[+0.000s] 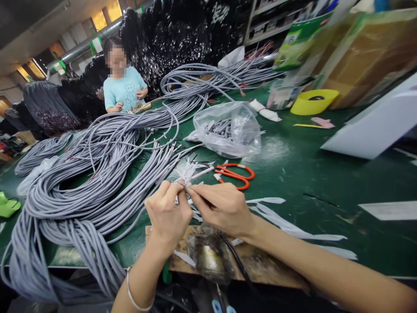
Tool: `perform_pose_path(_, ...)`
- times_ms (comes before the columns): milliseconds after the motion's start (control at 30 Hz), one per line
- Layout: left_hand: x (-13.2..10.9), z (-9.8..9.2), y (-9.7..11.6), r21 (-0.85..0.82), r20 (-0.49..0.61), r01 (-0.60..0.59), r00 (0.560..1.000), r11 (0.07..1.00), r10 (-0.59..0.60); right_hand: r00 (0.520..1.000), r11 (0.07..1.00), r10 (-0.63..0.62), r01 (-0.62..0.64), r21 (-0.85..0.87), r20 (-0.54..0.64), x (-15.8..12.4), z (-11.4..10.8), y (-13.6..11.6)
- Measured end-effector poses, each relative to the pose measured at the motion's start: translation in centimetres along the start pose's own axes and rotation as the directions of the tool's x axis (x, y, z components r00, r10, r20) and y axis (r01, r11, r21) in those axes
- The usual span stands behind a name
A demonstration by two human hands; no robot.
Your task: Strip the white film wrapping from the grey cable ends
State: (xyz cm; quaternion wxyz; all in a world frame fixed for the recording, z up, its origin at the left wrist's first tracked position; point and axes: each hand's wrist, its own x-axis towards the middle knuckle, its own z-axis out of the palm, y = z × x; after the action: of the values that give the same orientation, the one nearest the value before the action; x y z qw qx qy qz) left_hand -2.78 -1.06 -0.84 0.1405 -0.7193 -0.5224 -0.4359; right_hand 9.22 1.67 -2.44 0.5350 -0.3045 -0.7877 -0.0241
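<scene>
My left hand (169, 211) and my right hand (223, 206) meet fingertip to fingertip, both closed in a pinch. What they grip is too small and too covered by the fingers to make out. A tuft of frayed white strands (188, 170) shows just beyond the fingertips; whether it is held or lies behind them I cannot tell. Close by on the right lie scissors with orange handles (239, 174). A bundle of grey cables (143, 187), with stripped pale ends, stretches away to the left of my left hand.
A clear plastic bag (228, 130) of small grey pieces stands beyond the scissors. White strips (286, 226) lie right of my hands. Below them, a dark metal device (210, 256) sits on a wooden board (270, 265). A yellow tape roll (314, 101) and a person (125, 89) are farther back.
</scene>
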Motion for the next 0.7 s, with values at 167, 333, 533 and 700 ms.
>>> perform_pose_path(167,-0.3,0.5,-0.3,0.034,0.076,0.012,0.997,0.999,-0.015,0.987,0.987,0.162,-0.162,-0.007,0.016,0.9,-1.1,-0.9)
perform_pose_path(333,0.5,0.8,-1.4,-0.073,0.254,0.217,0.948,0.973,-0.193,0.989,0.985,-0.097,0.111,0.131,-0.108,1.8,-2.0,-2.7)
perform_pose_path(533,1.3,-0.1,-1.7,-0.399,0.248,0.373,0.923,0.838,-0.293,0.905,0.921,0.377,-0.342,0.188,-0.197,2.4,-1.6,0.3)
perform_pose_path(700,0.9,-0.4,-1.4,-0.489,0.298,0.437,0.897,0.755,-0.326,0.881,0.879,0.441,-0.386,0.279,-0.171,1.9,-1.3,-0.2)
